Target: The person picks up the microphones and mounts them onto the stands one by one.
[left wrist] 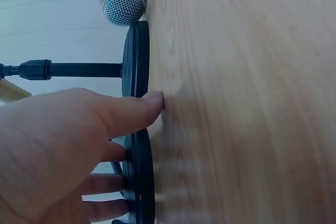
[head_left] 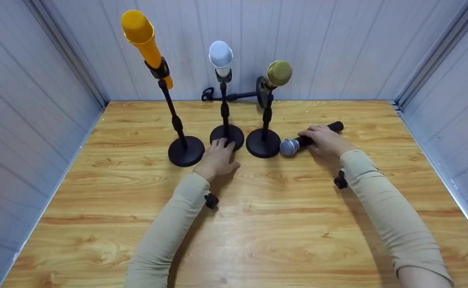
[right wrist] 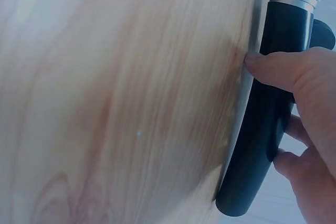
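Note:
My left hand (head_left: 217, 159) lies at the front of the round black base (head_left: 238, 135) of the middle stand, fingertips touching it. Its fingers look straight in the left wrist view, with the thumb apart, near the table. A white microphone (head_left: 220, 56) sits in that stand's clip. On the right, my right hand (head_left: 325, 141) holds a black microphone (right wrist: 262, 114) with a silver mesh head (head_left: 289, 147). Thumb and fingers stand on opposite sides of its body, which lies on the table, head pointing left. The head is close beside the base of the gold microphone's stand.
A yellow microphone (head_left: 137, 32) stands tilted in a taller stand (head_left: 185, 152) at left. The gold microphone (head_left: 278, 74) is in the stand (head_left: 262, 146) right of the middle. Behind them another black stand (head_left: 242, 96) lies on its side against the back wall (head_left: 338, 52).

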The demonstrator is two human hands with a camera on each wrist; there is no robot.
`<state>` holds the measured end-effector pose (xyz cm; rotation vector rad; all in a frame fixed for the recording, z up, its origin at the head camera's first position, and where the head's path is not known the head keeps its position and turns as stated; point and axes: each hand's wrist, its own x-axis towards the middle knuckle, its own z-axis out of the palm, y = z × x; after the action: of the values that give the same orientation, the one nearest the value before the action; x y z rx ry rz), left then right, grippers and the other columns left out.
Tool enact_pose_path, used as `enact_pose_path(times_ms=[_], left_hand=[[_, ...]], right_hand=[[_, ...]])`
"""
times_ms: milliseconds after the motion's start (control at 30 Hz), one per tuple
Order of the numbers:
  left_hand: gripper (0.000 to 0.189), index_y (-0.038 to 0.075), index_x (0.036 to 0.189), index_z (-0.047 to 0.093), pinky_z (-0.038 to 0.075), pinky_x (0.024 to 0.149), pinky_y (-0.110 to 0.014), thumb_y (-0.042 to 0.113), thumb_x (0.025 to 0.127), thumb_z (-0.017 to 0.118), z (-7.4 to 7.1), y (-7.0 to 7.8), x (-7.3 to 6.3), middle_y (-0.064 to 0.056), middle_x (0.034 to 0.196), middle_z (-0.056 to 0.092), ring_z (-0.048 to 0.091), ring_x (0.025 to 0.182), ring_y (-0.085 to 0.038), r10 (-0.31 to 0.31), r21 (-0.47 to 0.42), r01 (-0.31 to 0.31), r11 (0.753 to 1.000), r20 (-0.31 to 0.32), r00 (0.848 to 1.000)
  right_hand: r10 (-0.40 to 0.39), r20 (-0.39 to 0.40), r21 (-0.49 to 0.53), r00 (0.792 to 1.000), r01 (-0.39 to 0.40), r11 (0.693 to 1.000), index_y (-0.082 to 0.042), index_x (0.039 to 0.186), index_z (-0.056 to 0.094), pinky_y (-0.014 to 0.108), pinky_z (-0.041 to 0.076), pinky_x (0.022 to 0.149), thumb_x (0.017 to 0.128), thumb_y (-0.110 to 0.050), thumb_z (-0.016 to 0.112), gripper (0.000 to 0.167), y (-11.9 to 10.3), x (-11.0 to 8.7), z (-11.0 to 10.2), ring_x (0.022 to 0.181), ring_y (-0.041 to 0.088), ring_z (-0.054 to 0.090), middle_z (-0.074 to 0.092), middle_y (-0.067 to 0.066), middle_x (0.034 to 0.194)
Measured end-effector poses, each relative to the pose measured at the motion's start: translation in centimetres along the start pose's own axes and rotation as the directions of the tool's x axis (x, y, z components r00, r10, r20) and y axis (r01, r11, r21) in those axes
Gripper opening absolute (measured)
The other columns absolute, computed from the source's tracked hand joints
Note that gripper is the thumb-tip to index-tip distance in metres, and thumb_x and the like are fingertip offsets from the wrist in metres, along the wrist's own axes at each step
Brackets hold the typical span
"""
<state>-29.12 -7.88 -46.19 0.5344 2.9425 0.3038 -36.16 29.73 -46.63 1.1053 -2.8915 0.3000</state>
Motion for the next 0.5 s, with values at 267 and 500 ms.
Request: enact_pose_path(times_ms=[267, 500], left_hand=[[0.037, 0.008, 0.133, 0.064, 0.056, 0.088, -0.048, 0.024, 0.1, 0.068, 0.4, 0.2, 1.2, -0.019, 0.132, 0.056, 0.052, 0.117, -0.037, 0.025, 0.06, -0.013, 0.998, -0.198, 0.98], [0.034, 0.006, 0.13, 0.064, 0.055, 0.089, -0.05, 0.021, 0.1, 0.067, 0.2, 0.3, 1.2, -0.022, 0.129, 0.057, 0.053, 0.114, -0.04, 0.021, 0.07, -0.006, 0.997, -0.203, 0.979]], right_hand=[[0.008, -0.027, 0.011, 1.0, -0.007, 1.0, 0.001, 0.135, 0.06, 0.06, 0.039, 0.106, 0.088, 0.0, 0.072, 0.049, 0.0, -0.5, 0.2, 0.117, 0.047, 0.054, 0.062, 0.025, 0.124], [-0.021, -0.029, 0.024, 0.999, 0.021, 0.999, 0.001, 0.135, 0.061, 0.06, 0.04, 0.105, 0.09, 0.001, 0.072, 0.046, -0.2, -0.5, 0.0, 0.116, 0.046, 0.055, 0.062, 0.024, 0.124]])
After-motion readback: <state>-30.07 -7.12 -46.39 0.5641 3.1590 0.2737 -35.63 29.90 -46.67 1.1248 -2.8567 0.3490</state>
